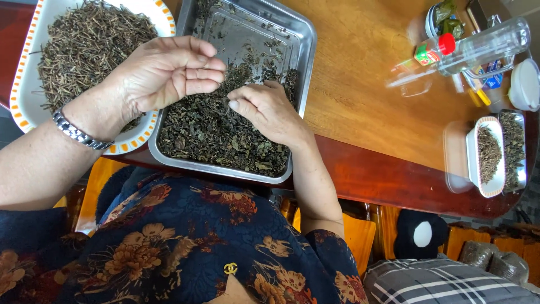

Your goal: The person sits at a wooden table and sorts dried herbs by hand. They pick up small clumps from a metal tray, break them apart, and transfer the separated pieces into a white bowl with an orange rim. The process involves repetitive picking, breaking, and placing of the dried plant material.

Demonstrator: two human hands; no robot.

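Two bare hands work over a square steel tray (301, 53) that sits at the near edge of a wooden table (365, 73). Dark dried leaves (219, 132) fill the near half of the tray, heaped toward the person; the far half is mostly bare metal with scattered bits. Left hand (166, 73) hovers above the boundary between this tray and a white dish with an orange-dashed rim (25, 110); its fingers are curled loosely inward with the tips drawn together near the thumb, and whether they pinch any fragment cannot be told from this view. A metal bracelet (79, 134) circles that wrist. Right hand (270, 112) rests palm down on the leaf pile inside the tray, fingers bent and touching the leaves, thumb extended toward the left hand; it grips nothing that can be made out. The white dish lies just beside the tray on its left and holds thin dry stems (84, 42). Well apart, toward the far right of the table, stand a clear jug (486, 45), a small bottle with a red cap (436, 49) and a white lid (526, 84). The person wears a dark floral garment (169, 247).
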